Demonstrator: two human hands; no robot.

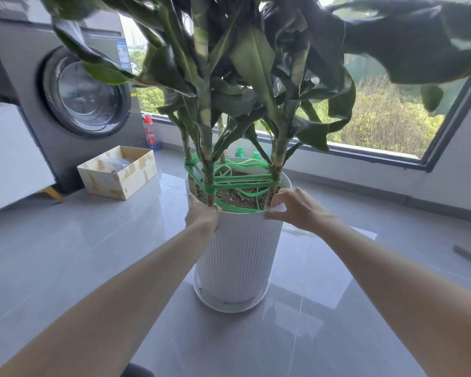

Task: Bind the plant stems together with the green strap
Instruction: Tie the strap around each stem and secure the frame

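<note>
A white ribbed pot (242, 254) is seen standing in a shallow white saucer (230, 304) on a glossy grey tiled floor (65, 254). The near left part of its rim is gripped by the left hand (201, 213), with the fingers curled against the pot's wall. The near right part of the rim is gripped by the right hand (297, 206), the fingers being hooked over the edge and the thumb pressed on the outside. The green strap (242, 181) is found just above the soil, wound in several loops around and between the upright stems (208, 170), with slack loops lying inside the pot; neither hand touches it. Dark leaves (253, 58) are spread overhead. A grey washing machine (85, 93) is seen at the left, with an open cardboard box (117, 172) on the floor in front of it and a red-capped bottle (150, 131) beside it. A large window (386, 123) is seen behind the plant.
</note>
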